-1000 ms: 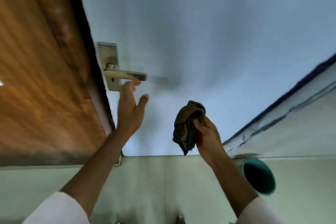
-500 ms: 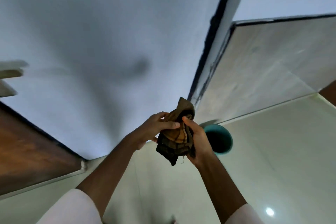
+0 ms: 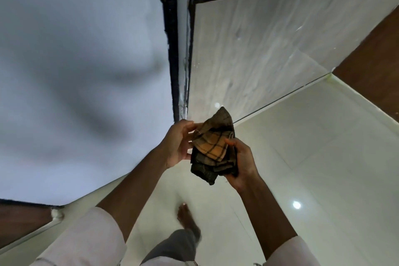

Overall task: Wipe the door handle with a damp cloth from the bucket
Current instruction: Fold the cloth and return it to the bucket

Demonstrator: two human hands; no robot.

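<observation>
A folded brown and orange checked cloth (image 3: 212, 149) is held in front of me, above the floor. My right hand (image 3: 241, 162) grips its right side and bottom. On the cloth's left edge, my left hand (image 3: 179, 142) pinches it with the fingertips. Neither the door handle nor the bucket is in view.
The white door (image 3: 75, 60) fills the left, its dark hinge edge (image 3: 172, 49) running down the middle. A grey tiled wall (image 3: 259, 49) stands to the right, with glossy cream floor (image 3: 313, 168) below. My bare foot (image 3: 187, 218) is stepping forward on the floor.
The view has swung right, away from the door handle. My left hand left the handle and joined the right on the cloth. The teal bucket has gone out of sight.
</observation>
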